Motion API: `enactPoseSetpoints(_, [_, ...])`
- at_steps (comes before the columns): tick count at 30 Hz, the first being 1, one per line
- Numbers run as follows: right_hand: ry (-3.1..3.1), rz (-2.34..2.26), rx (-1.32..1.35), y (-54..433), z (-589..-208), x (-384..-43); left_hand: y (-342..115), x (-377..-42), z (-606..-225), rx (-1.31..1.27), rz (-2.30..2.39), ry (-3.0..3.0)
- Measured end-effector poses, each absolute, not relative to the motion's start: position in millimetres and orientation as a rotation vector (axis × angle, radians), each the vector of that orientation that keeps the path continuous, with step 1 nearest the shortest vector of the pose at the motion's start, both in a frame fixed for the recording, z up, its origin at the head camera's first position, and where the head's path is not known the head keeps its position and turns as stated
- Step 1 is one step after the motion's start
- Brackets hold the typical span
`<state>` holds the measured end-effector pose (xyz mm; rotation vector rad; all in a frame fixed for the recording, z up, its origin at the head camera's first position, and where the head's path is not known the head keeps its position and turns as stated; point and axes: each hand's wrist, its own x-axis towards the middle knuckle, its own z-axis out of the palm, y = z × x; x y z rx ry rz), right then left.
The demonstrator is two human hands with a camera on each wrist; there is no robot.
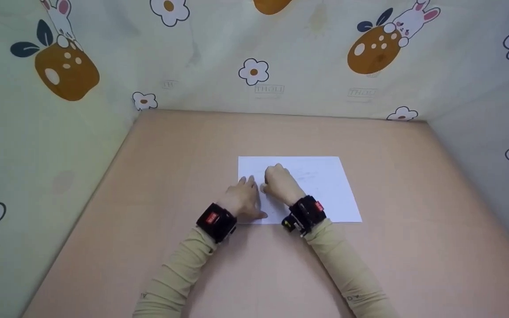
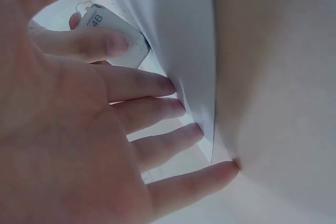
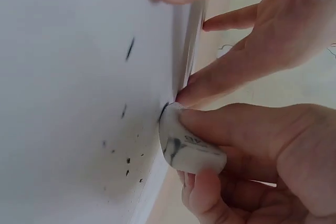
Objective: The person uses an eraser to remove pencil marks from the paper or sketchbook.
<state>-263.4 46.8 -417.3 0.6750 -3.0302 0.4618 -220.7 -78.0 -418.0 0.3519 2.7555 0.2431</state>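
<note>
While your left hand (image 1: 242, 198) is resting with straight, spread fingers at the paper's (image 1: 334, 190) left side, holding nothing, your right grip (image 1: 283, 183), the nearer one, is pinching the white eraser (image 3: 191, 148) between thumb and fingers. The eraser's smudged end is pointing at the paper just beside your left hand, its long axis slanting.

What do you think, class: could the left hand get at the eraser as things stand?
Probably yes: the left hand touches the paper close by, and nothing shows between it and the eraser, though the right hand grips that.
</note>
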Motion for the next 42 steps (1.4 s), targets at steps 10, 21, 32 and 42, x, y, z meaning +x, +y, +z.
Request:
enactPoseSetpoints(10, [-3.058,0.520,0.773,48.7,-415.5,-262.8,-75.0,-221.0,-417.7,0.331,0.238,2.744])
enactPoseSetpoints(21, [-3.019,0.526,0.657,53.8,-416.1,-267.1,-75.4,-221.7,-415.4,0.390,0.233,2.770])
enactPoseSetpoints(32, [-2.988,0.495,0.643,52.6,-420.3,-263.4,-75.6,-222.0,-417.7,0.371,0.253,2.749])
enactPoseSetpoints(42, [-3.139,0.649,0.663,50.9,-415.8,-264.8,-76.3,-223.0,-418.8,0.356,0.255,2.745])
